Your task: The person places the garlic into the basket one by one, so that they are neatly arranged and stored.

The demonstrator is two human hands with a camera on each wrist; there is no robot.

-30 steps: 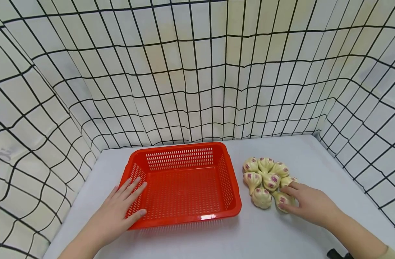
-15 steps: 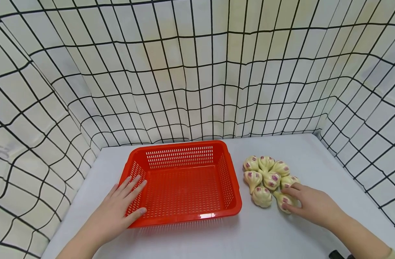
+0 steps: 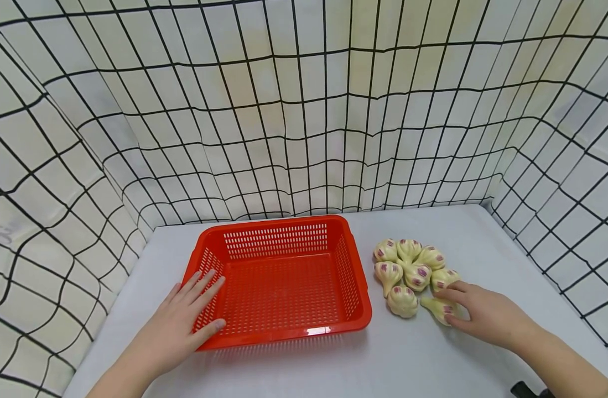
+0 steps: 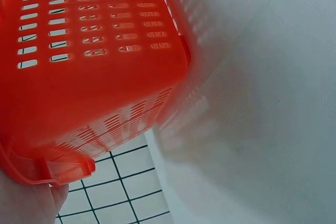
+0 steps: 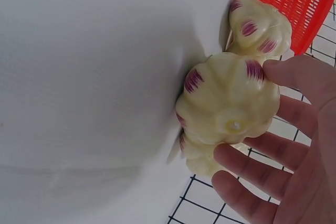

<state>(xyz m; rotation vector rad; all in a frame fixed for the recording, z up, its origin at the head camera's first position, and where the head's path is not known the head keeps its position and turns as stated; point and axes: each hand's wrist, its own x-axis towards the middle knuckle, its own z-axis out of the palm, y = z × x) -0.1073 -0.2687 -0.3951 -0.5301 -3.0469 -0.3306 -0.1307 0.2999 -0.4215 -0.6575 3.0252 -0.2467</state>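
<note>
The left hand (image 3: 181, 318) rests, fingers spread, on the red basket (image 3: 284, 293); the right hand (image 3: 488, 316) pinches a garlic bulb (image 5: 228, 98) (purple-streaked).

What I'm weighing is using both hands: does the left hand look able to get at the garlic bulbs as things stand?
Probably not without reaching across: the left hand rests at the left rim of the red basket, whose width lies between it and the garlic bulbs.
</note>
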